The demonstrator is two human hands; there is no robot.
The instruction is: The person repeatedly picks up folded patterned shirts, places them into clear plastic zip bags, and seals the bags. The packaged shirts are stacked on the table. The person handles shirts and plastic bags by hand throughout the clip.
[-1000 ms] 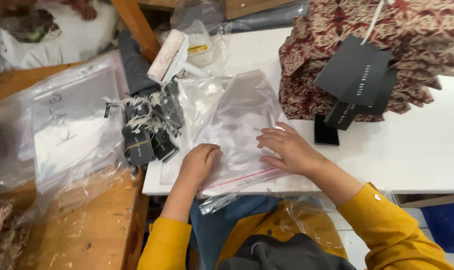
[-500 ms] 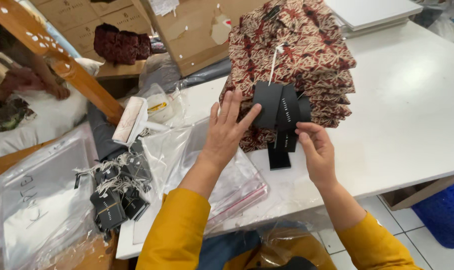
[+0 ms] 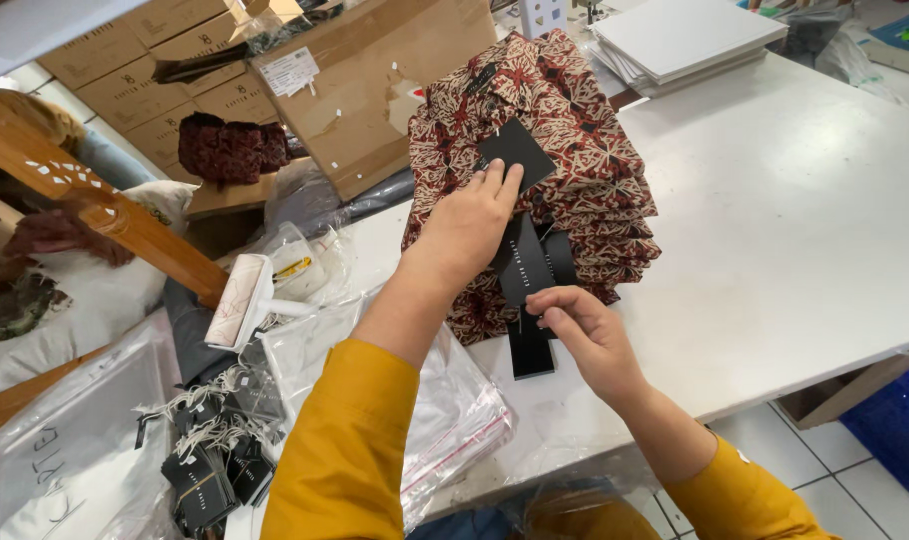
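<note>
A stack of folded red patterned shirts [image 3: 574,140] lies on the white table [image 3: 794,230]. Black hang tags [image 3: 534,265] dangle down its front side, and one black tag [image 3: 514,150] lies on the top shirt. My left hand [image 3: 469,225] rests flat on the top shirt, fingertips touching that black tag. Lower down, my right hand [image 3: 584,335] pinches a long black tag [image 3: 529,345] that hangs from the stack to the table. Both sleeves are mustard yellow.
Clear plastic bags [image 3: 454,410] lie at the table's near edge. A heap of black tags with strings [image 3: 209,450] sits to the left, beside a lint roller [image 3: 239,300]. Cardboard boxes [image 3: 364,80] stand behind, white boards [image 3: 684,35] at the back right, a blue crate [image 3: 899,420] on the floor.
My hands left the plastic bag and went up to the shirt stack. The left hand moved onto the top shirt; the right took hold of a hanging tag.
</note>
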